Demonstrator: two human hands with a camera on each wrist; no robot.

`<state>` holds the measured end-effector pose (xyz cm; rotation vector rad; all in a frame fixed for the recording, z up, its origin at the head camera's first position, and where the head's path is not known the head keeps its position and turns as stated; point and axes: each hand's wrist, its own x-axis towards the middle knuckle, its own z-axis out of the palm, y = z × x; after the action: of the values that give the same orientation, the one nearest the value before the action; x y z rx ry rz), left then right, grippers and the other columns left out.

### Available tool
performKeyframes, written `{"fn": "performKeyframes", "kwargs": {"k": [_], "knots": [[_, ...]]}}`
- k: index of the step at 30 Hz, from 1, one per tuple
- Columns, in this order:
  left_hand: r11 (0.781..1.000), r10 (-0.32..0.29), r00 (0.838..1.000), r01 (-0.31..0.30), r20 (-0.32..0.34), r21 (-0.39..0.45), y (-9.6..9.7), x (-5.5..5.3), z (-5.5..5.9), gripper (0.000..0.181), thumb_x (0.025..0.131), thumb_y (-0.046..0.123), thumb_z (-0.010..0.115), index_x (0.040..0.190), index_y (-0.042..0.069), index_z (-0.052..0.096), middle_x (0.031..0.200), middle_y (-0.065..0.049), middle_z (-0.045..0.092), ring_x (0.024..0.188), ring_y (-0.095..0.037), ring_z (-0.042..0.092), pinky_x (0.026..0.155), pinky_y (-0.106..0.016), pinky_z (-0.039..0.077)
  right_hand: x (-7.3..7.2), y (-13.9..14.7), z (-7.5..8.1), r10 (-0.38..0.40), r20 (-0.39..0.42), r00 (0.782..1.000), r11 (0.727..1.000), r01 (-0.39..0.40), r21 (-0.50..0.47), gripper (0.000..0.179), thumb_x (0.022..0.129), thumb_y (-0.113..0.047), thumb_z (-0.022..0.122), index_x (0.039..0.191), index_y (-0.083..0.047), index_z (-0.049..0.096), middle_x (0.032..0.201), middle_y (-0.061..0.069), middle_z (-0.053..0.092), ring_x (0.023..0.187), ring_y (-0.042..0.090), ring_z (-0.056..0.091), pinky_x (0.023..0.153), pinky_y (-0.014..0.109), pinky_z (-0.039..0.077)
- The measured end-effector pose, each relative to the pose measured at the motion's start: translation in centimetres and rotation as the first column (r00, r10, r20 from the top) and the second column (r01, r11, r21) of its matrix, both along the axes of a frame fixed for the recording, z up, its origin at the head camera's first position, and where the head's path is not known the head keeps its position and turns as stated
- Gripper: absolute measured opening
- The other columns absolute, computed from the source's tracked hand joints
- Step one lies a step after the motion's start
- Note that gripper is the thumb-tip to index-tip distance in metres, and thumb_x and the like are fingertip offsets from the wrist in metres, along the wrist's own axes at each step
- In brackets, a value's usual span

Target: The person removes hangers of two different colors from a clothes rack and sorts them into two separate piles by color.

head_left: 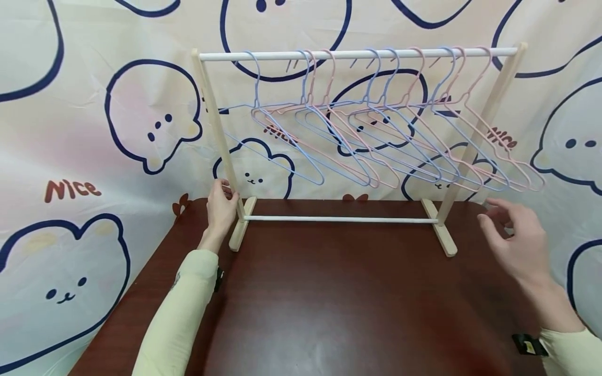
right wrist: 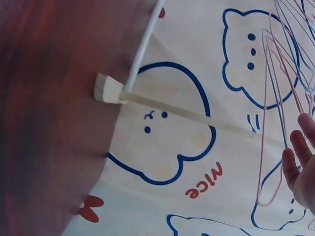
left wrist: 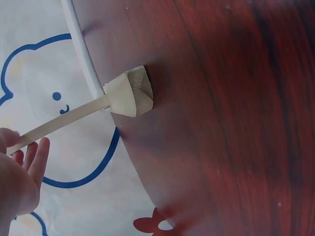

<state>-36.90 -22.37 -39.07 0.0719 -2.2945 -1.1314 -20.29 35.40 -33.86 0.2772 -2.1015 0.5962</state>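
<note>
One rack, centre of frame, on worktop. Ten hangers: five blue ones, five pink ones; bodies overlap, hard to separate. Left hand grips left post, fingertips partly hidden. Right hand empty, loosely bent, lower right; cut off in right-wrist view.

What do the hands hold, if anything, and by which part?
The left hand holds the clothes rack by the lower part of its left post; the right hand holds nothing.
</note>
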Motion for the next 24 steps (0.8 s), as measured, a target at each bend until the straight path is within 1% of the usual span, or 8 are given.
{"fn": "performKeyframes", "kwargs": {"k": [3,5,9,14,17,20,22,24], "knots": [[1.000,0.001,1.000,-0.001,0.018,-0.004,0.2,0.0,-0.3,0.031,0.095,0.010,0.062,0.123,0.003,0.050,0.111,-0.018,0.062,0.100,-0.033,0.064,0.080,-0.049,0.055,0.3,0.6,0.5,-0.028,0.000,1.000,1.000,0.028,-0.003,0.039,0.086,-0.004,0.069,0.124,0.002,0.063,0.093,0.021,0.062,0.086,-0.015,0.034,0.076,0.003,0.027],[1.000,0.006,1.000,-0.006,0.021,-0.003,0.3,-0.1,-0.4,0.031,0.095,0.009,0.062,0.123,0.004,0.050,0.111,-0.018,0.062,0.099,-0.033,0.063,0.080,-0.049,0.055,0.4,0.9,1.0,-0.063,0.011,0.998,0.998,0.063,-0.002,0.039,0.088,-0.006,0.067,0.125,0.001,0.062,0.095,0.023,0.062,0.086,-0.016,0.032,0.075,0.000,0.026],[1.000,0.021,0.999,-0.021,0.038,0.001,0.1,-0.2,-0.1,0.031,0.094,0.009,0.062,0.123,0.004,0.049,0.110,-0.018,0.062,0.099,-0.033,0.063,0.082,-0.049,0.054,0.1,1.4,1.9,-0.118,0.023,0.993,0.993,0.118,0.004,0.040,0.089,-0.008,0.064,0.128,0.001,0.059,0.099,0.027,0.062,0.089,-0.015,0.032,0.078,0.000,0.024],[0.999,0.036,0.998,-0.036,0.054,0.000,0.0,-0.1,0.3,0.032,0.094,0.008,0.061,0.122,0.003,0.049,0.110,-0.019,0.062,0.100,-0.034,0.062,0.086,-0.050,0.051,-0.4,2.0,2.7,-0.155,0.055,0.986,0.988,0.156,-0.015,0.040,0.091,-0.011,0.062,0.130,0.000,0.060,0.103,0.027,0.062,0.092,-0.005,0.033,0.078,0.005,0.022],[0.999,0.035,0.998,-0.035,0.058,-0.011,0.0,-0.1,0.6,0.032,0.093,0.007,0.061,0.121,0.002,0.048,0.109,-0.020,0.061,0.099,-0.036,0.062,0.089,-0.051,0.050,-0.5,2.7,3.1,-0.184,0.058,0.981,0.982,0.185,-0.021,0.040,0.092,-0.013,0.061,0.130,0.001,0.059,0.107,0.027,0.061,0.093,-0.001,0.033,0.078,0.004,0.021],[0.999,0.031,0.997,-0.030,0.072,-0.020,0.1,-0.2,0.7,0.032,0.092,0.007,0.060,0.121,0.002,0.048,0.109,-0.020,0.060,0.099,-0.036,0.061,0.090,-0.051,0.050,-0.6,3.5,3.3,-0.214,0.042,0.976,0.977,0.215,-0.011,0.041,0.091,-0.011,0.061,0.130,0.002,0.057,0.111,0.028,0.056,0.093,0.000,0.033,0.077,0.004,0.019],[0.999,0.028,0.996,-0.027,0.081,-0.017,0.2,-0.2,0.7,0.032,0.092,0.008,0.060,0.121,0.003,0.048,0.109,-0.019,0.060,0.099,-0.035,0.061,0.090,-0.051,0.050,-0.8,4.1,3.4,-0.232,0.038,0.972,0.973,0.232,0.003,0.043,0.091,-0.010,0.061,0.132,0.002,0.055,0.115,0.029,0.052,0.092,0.008,0.037,0.077,0.006,0.019],[1.000,0.027,0.996,-0.026,0.087,-0.013,0.2,-0.2,0.6,0.032,0.092,0.008,0.060,0.121,0.003,0.048,0.110,-0.019,0.061,0.099,-0.035,0.061,0.091,-0.050,0.050,-0.9,4.6,3.4,-0.243,0.035,0.969,0.970,0.242,0.015,0.046,0.091,-0.009,0.061,0.135,0.002,0.052,0.118,0.030,0.047,0.092,0.019,0.042,0.077,0.007,0.018]]}}
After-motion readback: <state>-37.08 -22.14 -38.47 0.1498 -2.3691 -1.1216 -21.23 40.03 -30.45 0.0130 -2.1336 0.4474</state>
